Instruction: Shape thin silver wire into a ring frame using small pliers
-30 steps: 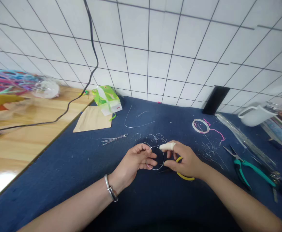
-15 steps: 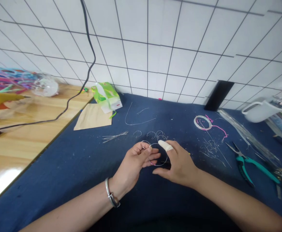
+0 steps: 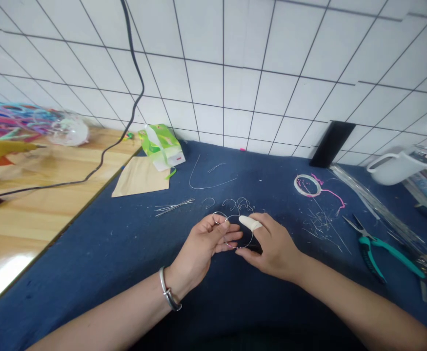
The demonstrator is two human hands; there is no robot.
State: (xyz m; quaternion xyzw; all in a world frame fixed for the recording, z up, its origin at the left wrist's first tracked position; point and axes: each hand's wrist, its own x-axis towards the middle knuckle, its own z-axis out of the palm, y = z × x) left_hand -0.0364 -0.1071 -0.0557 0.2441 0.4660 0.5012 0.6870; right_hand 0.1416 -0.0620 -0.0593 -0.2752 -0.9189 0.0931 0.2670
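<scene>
The ring (image 3: 252, 239) is held near the centre of the frame, between the two hands, just above the cloth (image 3: 118, 282). Its left side is pinched between the thumb and forefinger of the left hand (image 3: 206, 240), the other fingers being extended behind the wire. By those fingertips a second curve of wire is seen; whether it is joined to the ring cannot be told. A few pink specks are seen along the ring's lower edge.

The right side of the ring lies within the span of the right hand (image 3: 274, 247). There, thumb and forefinger are spread apart — the forefinger covered in white — with their tips set close to the wire; whether it is touched cannot be told.

Just above the hands, curls (image 3: 249, 206) are scattered, with a bundle (image 3: 174, 207) placed to their left and a bent wire (image 3: 209, 187) higher up. At centre right, pink bits are held in a dish (image 3: 295, 185); below it, pliers (image 3: 398, 255) are laid with jaws parted.
</scene>
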